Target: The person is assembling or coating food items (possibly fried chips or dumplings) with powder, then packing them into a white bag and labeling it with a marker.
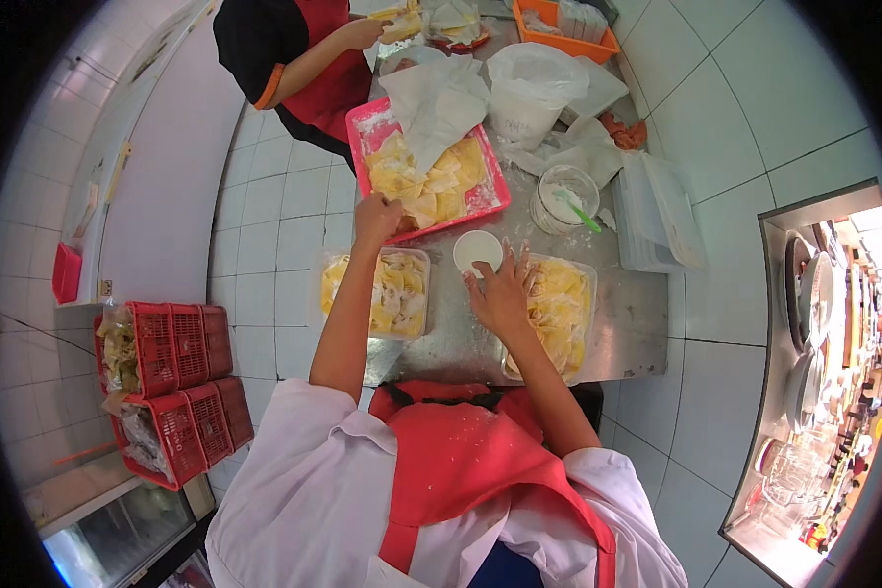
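My left hand [378, 218] is at the near left corner of a pink plastic tray [495, 173], fingers bent over the yellow folded dumplings [452, 170] there; whether it grips one is hidden. Over a small round white bowl [475, 244] my right hand [501, 294] spreads its floury fingers, one fingertip reaching inside the rim. That hand holds nothing that I can see. Beneath my left forearm stands a clear plastic container of floured dumplings [399, 294]. A second container of dumplings [564, 316] lies partly under my right hand and forearm.
Beyond the bowl stands a clear tub of white flour [562, 198] with a green spoon [584, 217]. A bag-lined white bucket [533, 92] and stacked plastic lids [647, 220] line the right. A co-worker's hand [364, 34] works at the far left. Red crates [180, 389] stand on the left.
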### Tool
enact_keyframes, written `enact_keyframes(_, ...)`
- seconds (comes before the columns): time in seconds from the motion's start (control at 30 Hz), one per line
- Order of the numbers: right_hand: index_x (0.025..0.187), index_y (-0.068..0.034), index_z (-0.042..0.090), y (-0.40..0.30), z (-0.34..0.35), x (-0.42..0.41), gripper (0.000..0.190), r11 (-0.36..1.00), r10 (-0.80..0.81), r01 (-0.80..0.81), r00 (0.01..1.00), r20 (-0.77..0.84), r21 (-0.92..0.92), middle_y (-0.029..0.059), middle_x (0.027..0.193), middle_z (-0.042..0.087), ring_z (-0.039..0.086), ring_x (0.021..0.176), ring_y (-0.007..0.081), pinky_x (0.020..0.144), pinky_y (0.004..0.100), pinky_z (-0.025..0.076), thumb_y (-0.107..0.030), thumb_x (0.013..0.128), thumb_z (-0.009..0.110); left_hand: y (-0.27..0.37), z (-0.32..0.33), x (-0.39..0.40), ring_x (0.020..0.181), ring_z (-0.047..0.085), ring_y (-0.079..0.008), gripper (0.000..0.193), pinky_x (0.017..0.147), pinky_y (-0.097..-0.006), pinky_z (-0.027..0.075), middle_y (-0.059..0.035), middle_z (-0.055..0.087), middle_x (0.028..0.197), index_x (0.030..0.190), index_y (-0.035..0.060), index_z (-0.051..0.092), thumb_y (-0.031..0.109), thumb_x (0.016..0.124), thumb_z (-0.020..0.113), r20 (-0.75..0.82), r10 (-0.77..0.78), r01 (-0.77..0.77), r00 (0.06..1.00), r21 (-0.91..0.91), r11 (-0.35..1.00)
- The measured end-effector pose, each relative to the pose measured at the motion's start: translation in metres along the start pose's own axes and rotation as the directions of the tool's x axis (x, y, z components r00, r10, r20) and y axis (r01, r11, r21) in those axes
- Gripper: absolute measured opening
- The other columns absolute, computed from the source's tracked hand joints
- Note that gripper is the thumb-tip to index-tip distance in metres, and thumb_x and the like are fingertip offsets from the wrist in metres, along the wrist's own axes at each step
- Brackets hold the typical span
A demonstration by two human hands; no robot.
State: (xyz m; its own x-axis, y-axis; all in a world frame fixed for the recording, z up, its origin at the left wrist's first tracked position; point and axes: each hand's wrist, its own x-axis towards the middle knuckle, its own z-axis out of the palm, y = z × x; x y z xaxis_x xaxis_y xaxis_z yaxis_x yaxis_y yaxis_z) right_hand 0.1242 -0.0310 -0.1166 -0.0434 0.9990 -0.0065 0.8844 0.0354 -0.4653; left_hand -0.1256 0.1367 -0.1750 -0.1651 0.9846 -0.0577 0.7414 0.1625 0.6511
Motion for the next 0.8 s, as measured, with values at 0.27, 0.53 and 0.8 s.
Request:
enact_keyframes(0.27, 0.125, -0.011, 0.064, -0.015, -0.052, 0.012, 0.037, 0.972, -0.107, 0.151, 0.966, -0.233, 0.178, 0.0226, 0.150, 0.040, 0.023, 0.145, 0.0487, 0.116, 0.0638, 0.017, -0.029, 0.092, 0.067, 0.061, -0.065, -0.053, 0.074, 0.064, -0.0079, 0.003, 0.063, -0.0244, 0.049, -0.0059, 0.069, 0.080, 0.089, 0.0001, 0.062, 0.002, 0.091, 0.063, -0.214, 0.179, -0.279, 0.960, -0.705, 0.652)
enact_keyframes(0.53, 0.126, -0.006, 0.059, -0.063, -0.152, 0.033, 0.044, 0.775, -0.278, 0.404, 0.909, -0.312, 0.487, 0.0187, 0.116, 0.066, 0.062, 0.115, 0.0366, 0.100, 0.0442, 0.048, -0.005, 0.083, 0.070, 0.135, -0.106, -0.122, 0.087, 0.069, -0.0107, 0.005, 0.077, -0.0237, 0.053, -0.0072, 0.072, 0.093, 0.099, -0.0030, 0.065, -0.002, 0.095, 0.063, 0.303, 0.520, -0.071, 0.799, -0.811, 0.581)
enact_keyframes(0.8, 0.126, -0.006, 0.058, -0.057, -0.168, 0.027, 0.048, 0.577, -0.203, 0.164, 0.978, -0.054, 0.800, 0.0028, 0.084, 0.067, 0.067, 0.080, 0.0114, 0.069, 0.0262, 0.053, 0.003, 0.080, 0.069, 0.150, -0.097, -0.135, 0.091, 0.063, -0.0076, 0.027, 0.080, -0.0261, 0.050, -0.0034, 0.071, 0.095, 0.106, -0.0018, 0.069, 0.011, 0.084, 0.079, 0.305, 0.535, -0.068, 0.788, -0.820, 0.568)
